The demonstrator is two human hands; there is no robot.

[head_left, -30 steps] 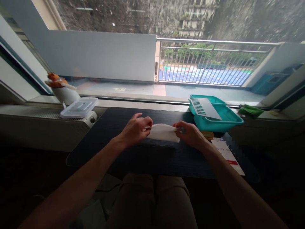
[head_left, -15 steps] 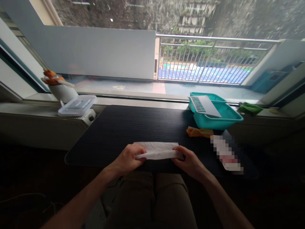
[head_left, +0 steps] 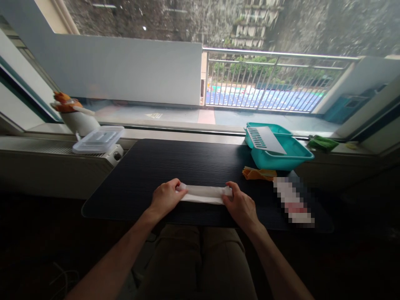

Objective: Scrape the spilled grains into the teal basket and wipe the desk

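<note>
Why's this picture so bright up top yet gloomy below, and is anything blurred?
Head view: daylight outside brightens the railing, while the trousers sit in deep shadow; head view: the white strip between left hand and right hand looks fairly clear; head view: coarse squares hide a pale item at right, pixelation rather than focus blur.

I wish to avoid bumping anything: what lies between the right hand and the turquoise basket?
In the head view, a crumpled orange cloth lies on the dark table between the right hand and the turquoise basket.
</note>
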